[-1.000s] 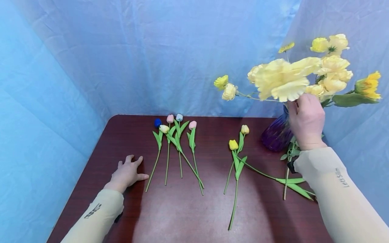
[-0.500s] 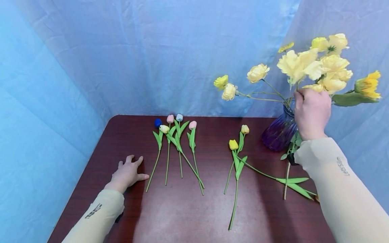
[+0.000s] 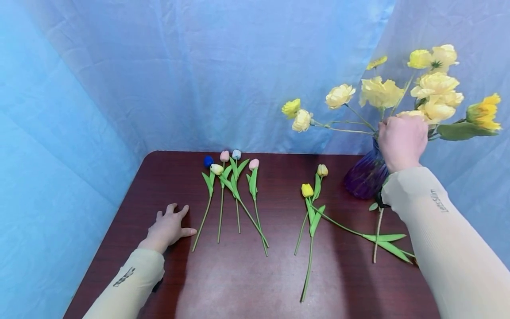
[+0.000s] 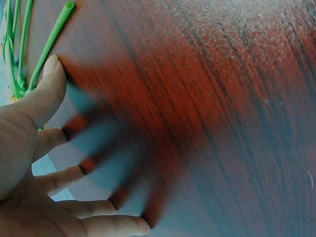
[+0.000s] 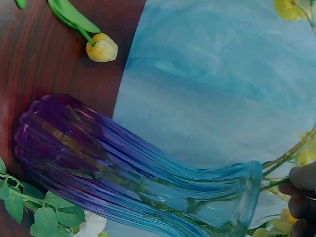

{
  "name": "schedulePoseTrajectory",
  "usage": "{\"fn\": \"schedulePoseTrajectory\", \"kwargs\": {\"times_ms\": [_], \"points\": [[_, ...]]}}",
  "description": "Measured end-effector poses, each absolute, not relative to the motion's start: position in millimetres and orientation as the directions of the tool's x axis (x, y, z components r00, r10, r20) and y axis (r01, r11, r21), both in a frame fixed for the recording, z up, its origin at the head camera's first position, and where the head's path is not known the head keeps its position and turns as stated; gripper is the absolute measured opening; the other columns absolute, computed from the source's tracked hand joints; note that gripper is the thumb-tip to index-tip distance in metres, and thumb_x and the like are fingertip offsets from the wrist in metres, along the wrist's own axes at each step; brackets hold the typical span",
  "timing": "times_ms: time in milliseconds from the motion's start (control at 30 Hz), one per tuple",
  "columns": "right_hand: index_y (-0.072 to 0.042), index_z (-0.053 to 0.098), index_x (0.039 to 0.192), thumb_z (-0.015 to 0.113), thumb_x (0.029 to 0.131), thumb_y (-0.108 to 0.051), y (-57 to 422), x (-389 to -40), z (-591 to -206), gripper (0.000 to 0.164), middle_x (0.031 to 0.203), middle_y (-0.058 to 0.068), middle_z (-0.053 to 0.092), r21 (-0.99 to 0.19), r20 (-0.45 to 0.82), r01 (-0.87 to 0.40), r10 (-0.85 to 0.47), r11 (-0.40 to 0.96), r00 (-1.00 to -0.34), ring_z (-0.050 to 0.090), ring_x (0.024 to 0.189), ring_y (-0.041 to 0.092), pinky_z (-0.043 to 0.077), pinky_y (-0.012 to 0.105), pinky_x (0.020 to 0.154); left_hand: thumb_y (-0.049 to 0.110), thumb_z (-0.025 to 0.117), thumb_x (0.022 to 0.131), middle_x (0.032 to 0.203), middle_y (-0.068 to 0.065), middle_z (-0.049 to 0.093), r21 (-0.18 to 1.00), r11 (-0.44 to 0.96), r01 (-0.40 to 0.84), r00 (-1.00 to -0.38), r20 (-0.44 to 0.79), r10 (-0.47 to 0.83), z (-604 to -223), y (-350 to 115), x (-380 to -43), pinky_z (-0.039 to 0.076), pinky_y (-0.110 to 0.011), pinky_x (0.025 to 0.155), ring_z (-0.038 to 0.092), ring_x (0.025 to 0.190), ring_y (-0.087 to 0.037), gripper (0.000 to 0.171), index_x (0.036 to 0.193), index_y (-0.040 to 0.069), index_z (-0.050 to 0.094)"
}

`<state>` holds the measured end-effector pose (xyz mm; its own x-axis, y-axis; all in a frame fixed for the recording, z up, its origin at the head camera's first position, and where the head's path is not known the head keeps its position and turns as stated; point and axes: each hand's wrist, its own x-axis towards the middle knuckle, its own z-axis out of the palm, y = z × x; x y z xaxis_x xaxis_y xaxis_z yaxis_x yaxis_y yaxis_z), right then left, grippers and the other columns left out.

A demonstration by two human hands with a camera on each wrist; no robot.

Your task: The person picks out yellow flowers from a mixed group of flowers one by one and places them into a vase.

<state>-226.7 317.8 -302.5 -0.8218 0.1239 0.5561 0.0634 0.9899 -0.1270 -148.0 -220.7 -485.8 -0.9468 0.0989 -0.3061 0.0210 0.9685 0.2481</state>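
Observation:
My right hand (image 3: 403, 141) is at the mouth of a purple-to-blue ribbed glass vase (image 3: 365, 175). Thumb and fingers (image 5: 302, 178) pinch a thin green stem (image 5: 274, 183) just outside the rim, and other stems show through the glass. A ruffled pale yellow flower (image 3: 381, 94) stands right above this hand. On the left, my left hand (image 3: 167, 228) rests on the dark red table (image 3: 239, 283) with its fingers spread. Its thumb (image 4: 51, 74) lies close to the stem end of the blue tulip (image 3: 208, 161).
Pink, light blue and cream tulips (image 3: 217, 169) lie beside the blue one. Yellow tulips (image 3: 307, 190) lie right of centre. A leafy stem (image 3: 378, 235) and another green-leaved stem (image 3: 384, 243) lie under the right forearm. Blue cloth (image 3: 255, 79) hangs behind the table.
The pale yellow flower has moved away from the camera and toward the vase with my right hand, its stem now at the vase mouth. My left hand has stayed in place.

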Motion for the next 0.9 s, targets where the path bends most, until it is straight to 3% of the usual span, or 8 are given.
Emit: {"fn": "schedulePoseTrajectory", "kwargs": {"times_ms": [133,300,533,667,800,900], "points": [[0.003,0.072,0.090,0.059,0.092,-0.012,319.8,-226.5,-307.5,0.020,0.074,0.030,0.063,-0.116,0.559,0.048,0.105,0.992,-0.823,0.048,0.077,0.053,0.037,0.066,0.070,0.046,0.073,0.083,0.146,-0.032,0.021,0.247,0.969,0.017,-0.948,-0.305,0.094,-485.6,-220.4,-147.0,0.040,-0.077,0.079,0.022,0.125,-0.064,0.086,0.149,0.009,0.032],[0.003,0.071,0.086,0.062,0.091,-0.014,321.4,-220.1,-314.3,0.021,0.073,0.030,0.061,-0.118,0.625,0.015,0.086,0.993,-0.776,0.047,0.074,0.049,0.036,0.065,0.069,0.046,0.073,0.083,0.146,-0.032,0.022,0.247,0.969,0.009,-0.949,-0.305,0.087,-485.0,-218.6,-141.0,0.040,-0.076,0.080,0.023,0.125,-0.063,0.086,0.149,0.009,0.032],[0.006,0.061,0.064,0.060,0.090,-0.009,320.6,-205.5,-325.9,0.030,0.062,0.028,0.055,-0.105,0.786,-0.075,0.036,0.992,-0.617,0.042,0.065,0.046,0.033,0.061,0.061,0.046,0.072,0.083,0.146,-0.032,0.021,0.248,0.969,-0.001,-0.946,-0.314,0.080,-483.2,-217.8,-136.7,0.040,-0.076,0.080,0.023,0.125,-0.063,0.086,0.150,0.009,0.032],[0.001,0.053,0.054,0.061,0.088,-0.008,316.3,-198.1,-333.8,0.036,0.055,0.025,0.052,-0.075,0.836,-0.113,0.001,0.991,-0.549,0.040,0.058,0.044,0.033,0.061,0.057,0.047,0.071,0.083,0.146,-0.032,0.021,0.246,0.969,0.004,-0.946,-0.314,0.083,-483.0,-218.3,-136.6,0.040,-0.076,0.079,0.023,0.125,-0.064,0.086,0.150,0.009,0.032],[0.002,0.058,0.059,0.061,0.088,-0.009,305.0,-193.7,-340.5,0.031,0.056,0.025,0.055,-0.050,0.852,-0.171,-0.047,0.984,-0.521,0.043,0.056,0.045,0.036,0.062,0.055,0.047,0.071,0.083,0.146,-0.032,0.021,0.243,0.970,0.008,-0.945,-0.315,0.086,-481.9,-218.2,-136.6,0.040,-0.076,0.079,0.023,0.124,-0.064,0.086,0.149,0.009,0.032],[0.004,0.065,0.071,0.059,0.091,-0.011,292.5,-191.5,-344.3,0.026,0.062,0.024,0.060,-0.021,0.840,-0.228,-0.106,0.974,-0.533,0.049,0.057,0.045,0.041,0.060,0.053,0.048,0.071,0.083,0.145,-0.032,0.022,0.241,0.971,0.011,-0.945,-0.315,0.088,-480.4,-218.1,-136.5,0.041,-0.076,0.079,0.023,0.124,-0.064,0.086,0.149,0.008,0.032]]}}
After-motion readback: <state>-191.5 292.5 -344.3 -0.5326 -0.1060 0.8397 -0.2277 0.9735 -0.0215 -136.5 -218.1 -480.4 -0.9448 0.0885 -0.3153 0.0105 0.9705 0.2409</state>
